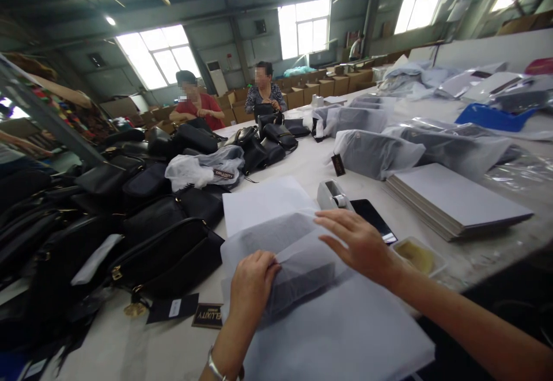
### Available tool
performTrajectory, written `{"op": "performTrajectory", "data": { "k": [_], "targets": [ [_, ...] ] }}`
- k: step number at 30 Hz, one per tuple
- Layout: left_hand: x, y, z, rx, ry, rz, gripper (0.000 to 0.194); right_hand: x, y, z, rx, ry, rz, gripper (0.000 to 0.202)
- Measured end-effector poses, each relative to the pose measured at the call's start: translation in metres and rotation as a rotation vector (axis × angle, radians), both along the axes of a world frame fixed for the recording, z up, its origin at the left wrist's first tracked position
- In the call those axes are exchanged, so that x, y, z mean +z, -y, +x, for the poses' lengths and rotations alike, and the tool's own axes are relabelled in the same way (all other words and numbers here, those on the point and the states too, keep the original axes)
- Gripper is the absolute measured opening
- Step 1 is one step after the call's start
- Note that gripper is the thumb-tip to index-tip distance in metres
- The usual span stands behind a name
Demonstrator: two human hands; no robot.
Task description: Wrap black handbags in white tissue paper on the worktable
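1. Dark bag half-wrapped in thin white tissue paper (298, 260), lying on the white worktop (129, 340) straight ahead, tissue folded over to cover it.
2. Left hand (253, 283) pinching the tissue's folded edge, pinning the wrap against the bag.
3. Right hand (358, 242) spread flat, fingers wide, hovering over the fold, gripping nothing.
4. Grey tape dispenser (332, 195) just behind, within reach.
5. Heap of unwrapped black leather bags (164, 254) leftward; stack of flat grey card sheets (453, 199) rightward.

White table (129, 346): black handbags (164, 254), tissue paper (337, 329).
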State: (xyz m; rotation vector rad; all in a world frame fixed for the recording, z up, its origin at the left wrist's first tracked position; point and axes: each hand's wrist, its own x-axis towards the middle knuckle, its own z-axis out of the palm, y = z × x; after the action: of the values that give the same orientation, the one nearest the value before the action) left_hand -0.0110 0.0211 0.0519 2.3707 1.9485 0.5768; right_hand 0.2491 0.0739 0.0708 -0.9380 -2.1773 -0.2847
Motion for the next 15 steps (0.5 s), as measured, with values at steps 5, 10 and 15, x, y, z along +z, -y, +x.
{"op": "performTrajectory", "data": {
  "k": [5,10,15],
  "targets": [
    [0.002,0.000,0.001,-0.005,-0.014,0.012,0.007,-0.021,-0.003,-0.039,0.166,0.159,-0.073,0.048],
    [-0.008,0.002,0.003,-0.009,-0.047,0.124,0.005,-0.033,-0.032,-0.045,0.117,0.177,-0.157,0.008],
    [-0.021,0.000,0.002,-0.052,-0.054,0.276,0.006,-0.037,-0.039,-0.038,0.174,0.103,-0.161,0.009]
  ]
}}
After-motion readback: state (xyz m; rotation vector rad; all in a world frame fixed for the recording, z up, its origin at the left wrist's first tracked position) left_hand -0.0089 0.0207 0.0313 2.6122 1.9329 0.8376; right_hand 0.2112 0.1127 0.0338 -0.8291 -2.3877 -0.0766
